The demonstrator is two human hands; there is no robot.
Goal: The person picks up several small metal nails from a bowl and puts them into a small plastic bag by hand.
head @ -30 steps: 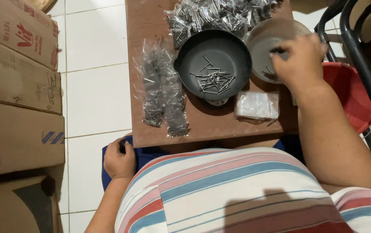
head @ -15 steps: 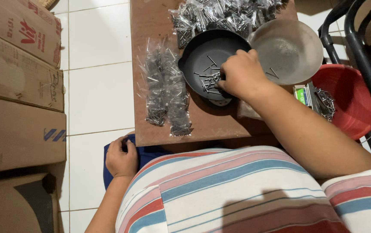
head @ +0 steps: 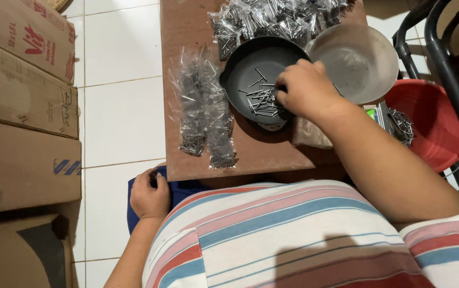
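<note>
Since a moment ago the right hand [head: 307,90] has edged slightly right over the dark pan [head: 261,80], fingers curled down at the nails [head: 261,100].
Whether they pinch a nail I cannot tell. Pan sits mid-counter [head: 187,21], bagged nails [head: 203,114] beside it, metal bowl [head: 360,61] just right. Left hand [head: 148,196] lies loosely closed on blue cloth [head: 179,189], below the counter's edge.
</note>
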